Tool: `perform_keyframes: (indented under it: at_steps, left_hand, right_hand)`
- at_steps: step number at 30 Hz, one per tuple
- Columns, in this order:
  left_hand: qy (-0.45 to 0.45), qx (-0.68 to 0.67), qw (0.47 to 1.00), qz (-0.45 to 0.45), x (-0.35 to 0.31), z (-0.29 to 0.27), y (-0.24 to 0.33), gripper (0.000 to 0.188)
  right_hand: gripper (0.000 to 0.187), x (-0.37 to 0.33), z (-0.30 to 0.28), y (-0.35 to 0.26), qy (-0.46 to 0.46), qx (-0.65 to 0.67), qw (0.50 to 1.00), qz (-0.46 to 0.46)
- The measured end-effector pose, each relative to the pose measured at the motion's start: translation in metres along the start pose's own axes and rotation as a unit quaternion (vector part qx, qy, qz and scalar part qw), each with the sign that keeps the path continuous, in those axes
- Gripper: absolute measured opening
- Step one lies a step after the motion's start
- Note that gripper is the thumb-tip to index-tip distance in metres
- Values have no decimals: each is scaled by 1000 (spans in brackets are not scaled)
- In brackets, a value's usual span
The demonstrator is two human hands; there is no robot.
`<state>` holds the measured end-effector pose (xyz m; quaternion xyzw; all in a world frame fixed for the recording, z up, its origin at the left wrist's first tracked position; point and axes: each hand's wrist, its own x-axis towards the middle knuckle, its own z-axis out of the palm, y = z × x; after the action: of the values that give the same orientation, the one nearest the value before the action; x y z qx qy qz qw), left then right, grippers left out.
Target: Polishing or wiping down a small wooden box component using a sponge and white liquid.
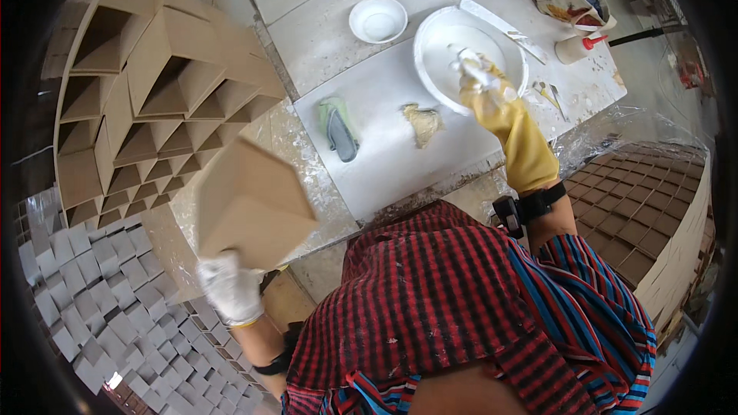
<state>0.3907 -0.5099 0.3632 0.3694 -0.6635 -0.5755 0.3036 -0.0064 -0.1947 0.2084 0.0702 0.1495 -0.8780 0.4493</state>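
My left hand (231,290), in a white glove, is closed on the edge of a brown cardboard box (254,207) tilted at the left front corner of the table. The box is slightly smeared by motion. Over a white basin (421,69) of white liquid is my right hand (486,84) in a long yellow rubber glove. White coats its fingers, which look curled around something white and hard to make out. A white flat strip (500,23) lies across the basin's far right rim. Nearby on the table are a crumpled tan sponge-like piece (423,124) and a green and grey pad (338,131).
Brown cardboard boxes (154,54) are stacked at the left. Below them spread many grey-white boxes (108,300). A white bowl (378,20) and a red-capped bottle (573,49) stand on the table (307,38). Small tools (552,98) lie by the basin. More brown boxes (623,200) fill the right.
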Motion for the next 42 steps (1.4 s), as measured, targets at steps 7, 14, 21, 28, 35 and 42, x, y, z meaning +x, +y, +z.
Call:
perform_keyframes:
  at_steps: [7, 14, 21, 28, 35, 42]
  left_hand:
    - [-40, -187, 956, -225, -13, 21, -62, 29]
    - [-125, -389, 879, -244, -9, 38, -100, 35]
    - [-266, -545, 731, -312, 22, 100, -163, 51]
    - [-228, -559, 725, -333, 20, 152, -192, 51]
    - [-243, -407, 808, -350, 29, 125, -190, 50]
    - [-233, -441, 797, -340, 25, 124, -197, 43]
  right_hand:
    - [16, 15, 45, 153, -83, -509, 822, 241]
    - [21, 72, 37, 190, 35, -572, 814, 95]
    - [20, 13, 92, 136, 70, -590, 803, -50]
    - [25, -39, 84, 182, 36, -723, 665, -187]
    - [53, -39, 93, 211, 83, -914, 382, -106]
    - [21, -21, 113, 205, 91, -921, 328, -190]
